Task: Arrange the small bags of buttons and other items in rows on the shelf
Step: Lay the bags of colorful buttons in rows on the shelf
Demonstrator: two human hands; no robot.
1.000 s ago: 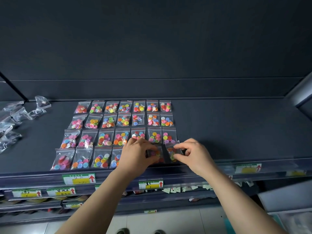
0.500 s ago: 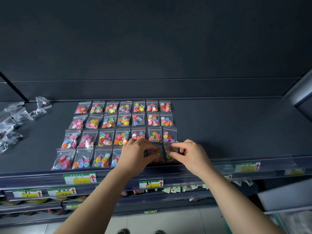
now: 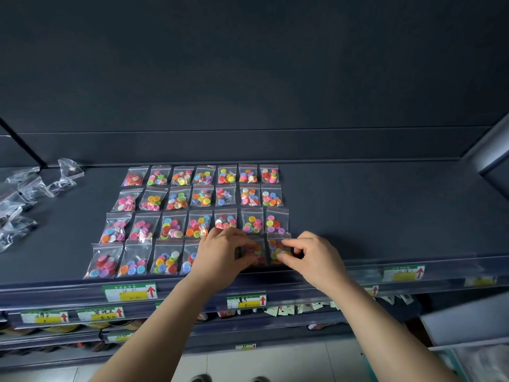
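Left hand point(image 3: 220, 256) covers front-row button bags point(image 3: 190, 256), clear bags point(image 3: 19, 205) piled leftward.

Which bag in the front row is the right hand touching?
The rightmost bag; the right hand pinches its lower edge, while the left hand holds its neighbour.

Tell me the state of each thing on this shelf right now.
Small clear zip bags of coloured buttons, back three rows: flat, aligned.
Rightmost front-row button bag: flat on dark shelf, pinched by right hand grip.
Neighbouring front-row button bag: flat, pinched by left hand grip.
Crumpled clear plastic bags at left: loosely heaped, unsorted.
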